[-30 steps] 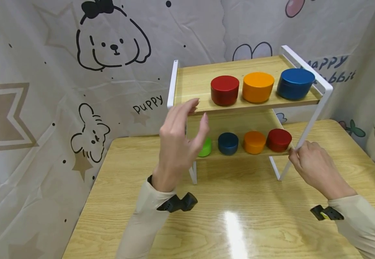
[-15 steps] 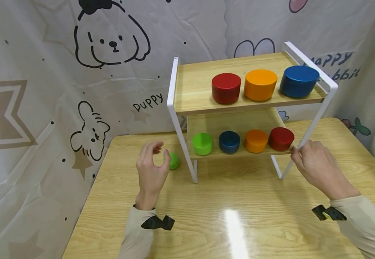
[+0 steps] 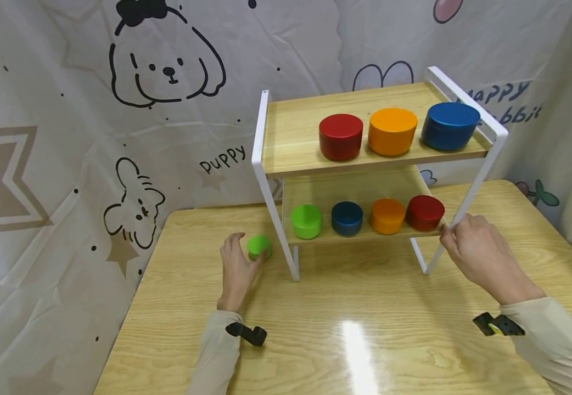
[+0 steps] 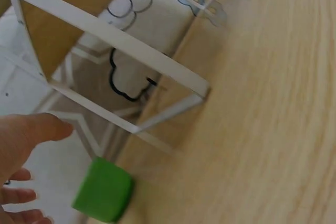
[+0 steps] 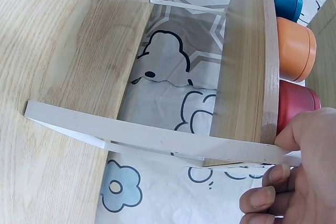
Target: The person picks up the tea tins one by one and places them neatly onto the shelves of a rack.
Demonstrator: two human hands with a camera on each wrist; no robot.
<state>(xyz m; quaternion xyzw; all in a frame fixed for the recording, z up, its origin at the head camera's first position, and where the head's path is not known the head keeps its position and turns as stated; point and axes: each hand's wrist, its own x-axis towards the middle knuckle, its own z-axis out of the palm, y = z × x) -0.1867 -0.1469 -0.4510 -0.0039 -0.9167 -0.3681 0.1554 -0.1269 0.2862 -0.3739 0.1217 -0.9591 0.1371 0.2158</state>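
A round green container (image 3: pixel 258 247) stands on the table left of the two-tier shelf (image 3: pixel 360 162). My left hand (image 3: pixel 237 271) is beside it, thumb and fingers spread around its near side. In the left wrist view a gap shows between those fingers and the green container (image 4: pixel 105 190). At the shelf's right side my right hand (image 3: pixel 478 255) grips the white metal frame by the lower board. The right wrist view shows the thumb and curled fingers of the right hand (image 5: pixel 310 166) on that frame (image 5: pixel 157 135), close to a red container (image 5: pixel 296 106).
The upper board carries a red container (image 3: pixel 341 137), an orange one and a blue container (image 3: pixel 450 126). On the lower board stand a green container (image 3: pixel 306 221), a dark blue one, an orange one and a red container (image 3: pixel 425 213). A patterned cloth (image 3: pixel 192 137) hangs behind the table (image 3: pixel 315 329).
My left hand has moved down and left from the shelf's front left corner to the green container on the table. The right hand keeps its grip on the frame.
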